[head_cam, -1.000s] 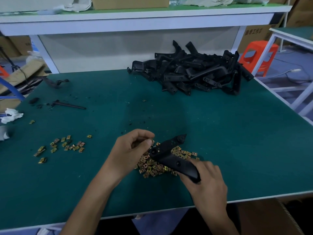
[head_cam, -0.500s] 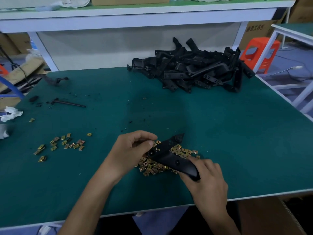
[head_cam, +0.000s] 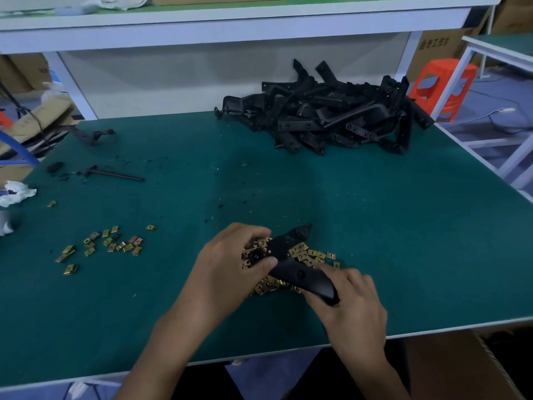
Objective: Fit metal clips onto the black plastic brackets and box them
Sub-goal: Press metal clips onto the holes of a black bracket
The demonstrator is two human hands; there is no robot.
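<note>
Head view: a bent black plastic bracket [head_cam: 291, 264] is held just over a heap of small brass-coloured metal clips [head_cam: 311, 254], near the middle of the green-topped counter [head_cam: 375, 226].
Left grip: the left hand [head_cam: 230, 267] curls its fingers over the bracket's left end, thumb pressed on top, pinching it; whether a clip sits under the fingertips cannot be told.
Right grip: the right hand [head_cam: 352, 301] wraps round the bracket's near right end.
Near left: scattered loose clips [head_cam: 109, 243], well apart from the heap.
Far right: a tangled pile of black brackets [head_cam: 331, 116] lies on the counter.
Near right, below the counter edge: a brown cardboard box [head_cam: 461, 368].
</note>
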